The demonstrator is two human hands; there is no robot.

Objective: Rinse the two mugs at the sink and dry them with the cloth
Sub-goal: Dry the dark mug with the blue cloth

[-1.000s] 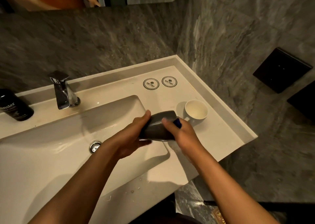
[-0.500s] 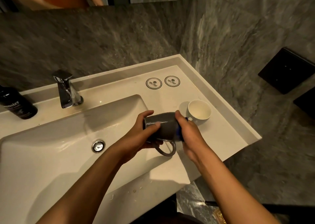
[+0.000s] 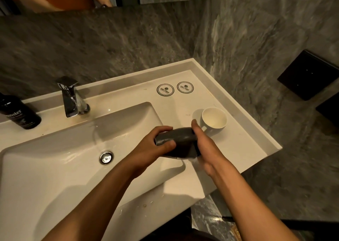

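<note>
A dark grey mug (image 3: 180, 142) lies on its side between my hands, over the right rim of the white sink basin (image 3: 73, 160). My left hand (image 3: 153, 145) grips its open end. My right hand (image 3: 205, 145) presses against its other end; whether it has a cloth under it is hidden. A white mug (image 3: 213, 119) stands upright on the counter just beyond my right hand. Nothing runs from the chrome tap (image 3: 70, 97).
A black bottle (image 3: 20, 114) stands at the far left behind the basin. Two round coasters (image 3: 175, 88) lie at the back of the counter (image 3: 244, 149). The drain plug (image 3: 106, 157) sits mid-basin. Grey stone walls close in behind and right, with black wall panels (image 3: 310, 74).
The grey mug has turned in my hands: its handle hung below it half a second ago and is now out of sight. Both hands stayed at the basin's right rim.
</note>
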